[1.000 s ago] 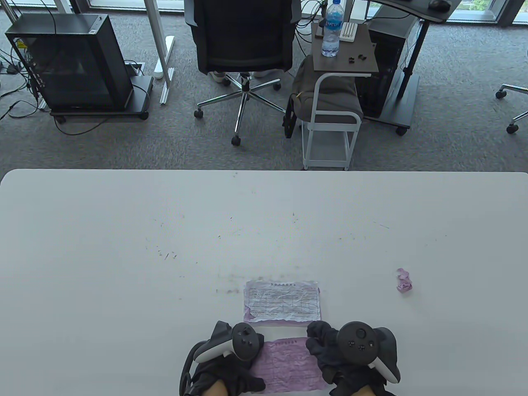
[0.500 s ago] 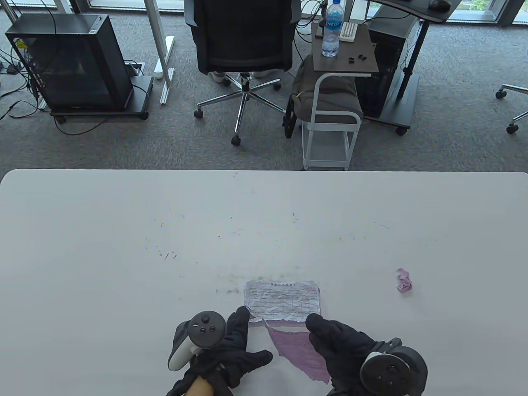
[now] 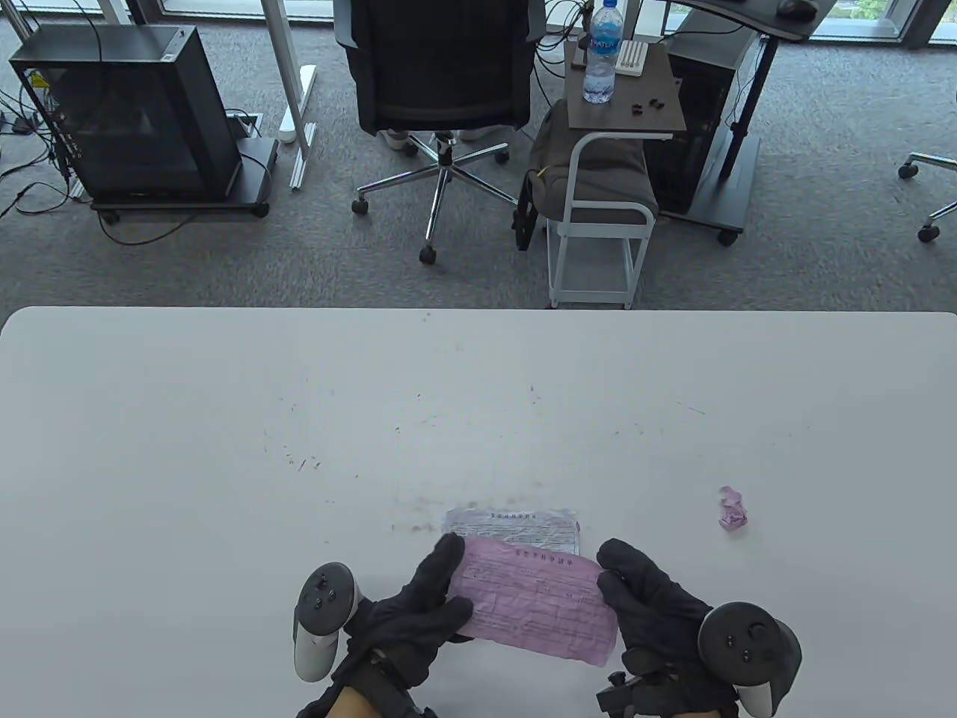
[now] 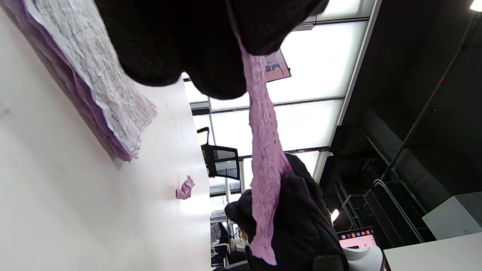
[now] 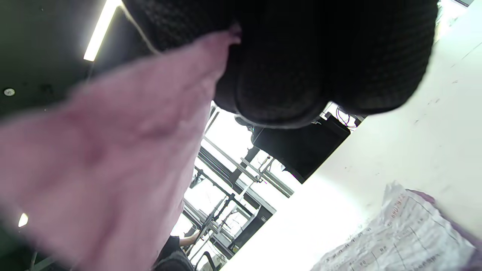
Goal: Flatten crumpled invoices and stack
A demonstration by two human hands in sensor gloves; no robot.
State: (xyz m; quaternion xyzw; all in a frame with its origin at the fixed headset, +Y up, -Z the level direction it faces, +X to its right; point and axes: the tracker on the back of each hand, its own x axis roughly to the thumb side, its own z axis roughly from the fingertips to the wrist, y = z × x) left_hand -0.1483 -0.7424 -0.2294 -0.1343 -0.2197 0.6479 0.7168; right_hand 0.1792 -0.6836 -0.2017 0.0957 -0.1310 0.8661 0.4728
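Office carpet, a black swivel chair [image 3: 441,67] and a small side cart with a water bottle [image 3: 602,52] fill the background beyond the white table [image 3: 224,419], where the work sits close to the near edge; the left hand [image 3: 407,609] and the right hand [image 3: 654,606] hold a flattened pink invoice [image 3: 534,609] between them, each pinching one short end, thumb on one face and fingers on the other, so the sheet's long axis runs from hand to hand, dipping a little toward the right hand. In the left wrist view the sheet [image 4: 263,150] hangs edge-on between the two gloves and clear of the table; it appears taut, though the right wrist view is too blurred to confirm this. Just beyond the fingertips, away from the person, lies the stack of flattened invoices [image 3: 516,525], a white printed sheet on top with a purple one showing under it in the left wrist view [image 4: 109,98]; the held sheet's far edge already overlaps the stack's near part as seen from above. The coming move, as I judge it, turns on that: the stack lies straight ahead of both hands, its long axis parallel to the held sheet's, neither hand clearly nearer. Well off to the right of the right fingers sits a crumpled pink invoice [image 3: 733,510], not yet opened.
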